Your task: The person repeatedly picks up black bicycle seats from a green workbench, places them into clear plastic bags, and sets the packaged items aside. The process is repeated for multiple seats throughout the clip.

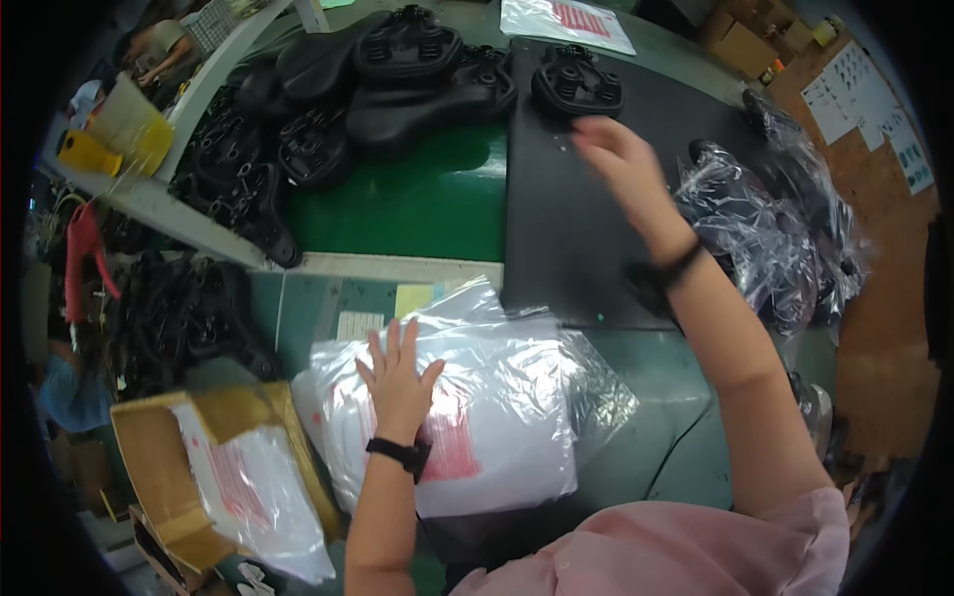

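My left hand [396, 387] lies flat, fingers spread, on a stack of clear plastic bags [517, 427] with red print at the front of the bench. Reaching forward over a black mat [566, 238], my right hand [618, 159] is slightly blurred, its fingers loosely bent and apart with nothing visible in them. Just beyond its fingertips a black bicycle saddle [578, 84] rests underside up on the mat. No contact between the two can be made out.
A pile of black saddles [397, 89] covers the back left of the green bench. Plastic-wrapped saddles [765, 228] lie at right. More bags [243, 477] sit in a cardboard box [149, 447] at lower left. A red-handled tool [84, 258] hangs at left. Other people work at far left.
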`<state>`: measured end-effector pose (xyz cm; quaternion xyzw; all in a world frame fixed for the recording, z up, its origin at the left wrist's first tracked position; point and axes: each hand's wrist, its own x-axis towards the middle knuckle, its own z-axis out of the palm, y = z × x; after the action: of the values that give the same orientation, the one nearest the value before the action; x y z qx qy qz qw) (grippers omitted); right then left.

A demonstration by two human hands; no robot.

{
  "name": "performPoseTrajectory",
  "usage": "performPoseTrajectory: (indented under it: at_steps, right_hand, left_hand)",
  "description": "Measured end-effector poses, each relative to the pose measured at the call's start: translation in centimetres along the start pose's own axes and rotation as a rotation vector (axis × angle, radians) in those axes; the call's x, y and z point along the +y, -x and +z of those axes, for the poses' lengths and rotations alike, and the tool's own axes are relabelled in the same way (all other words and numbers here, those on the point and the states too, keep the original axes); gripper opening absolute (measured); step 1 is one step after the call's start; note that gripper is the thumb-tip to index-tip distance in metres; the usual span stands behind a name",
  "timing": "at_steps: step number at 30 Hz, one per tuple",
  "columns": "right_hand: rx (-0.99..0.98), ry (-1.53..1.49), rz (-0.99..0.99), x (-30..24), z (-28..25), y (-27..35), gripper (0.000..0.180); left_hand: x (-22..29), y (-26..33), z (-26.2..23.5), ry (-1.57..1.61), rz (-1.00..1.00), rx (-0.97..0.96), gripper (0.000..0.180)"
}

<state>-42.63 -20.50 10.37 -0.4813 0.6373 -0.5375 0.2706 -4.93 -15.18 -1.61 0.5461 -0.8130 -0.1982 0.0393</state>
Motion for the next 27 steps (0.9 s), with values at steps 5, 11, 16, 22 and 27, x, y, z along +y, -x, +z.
performPoseTrajectory:
  at_steps: [5,11,16,22,27]
  right_hand:
    - [-0.073,1.014,-0.566,6.7,12.9,-15.3,0.049]
    - [-0.026,1.461,-0.713,8.2,15.8,-17.6,0.049]
    - [-0.605,1.378,-0.241,1.4,13.9,-12.2,0.062]
    - [-0.424,-0.183,0.273,-0.2,0.3,8.4,0.063]
    - [-0.203,-0.539,0.623,0.4,-6.7,28.0,0.061]
  left_hand:
    - [0.0,-2.1,0.6,-0.056,-0.128,0.054,0.068]
    - [-2.0,-2.0,0.1,-0.082,-0.024,-0.009,0.068]
    - [-4.1,-2.1,-0.7,-0.051,0.122,-0.037,0.066]
    - [3.5,4.1,-1.2,0.438,0.032,0.185,0.059]
    - [14.3,10.4,5.7,0.143,0.152,0.164,0.084]
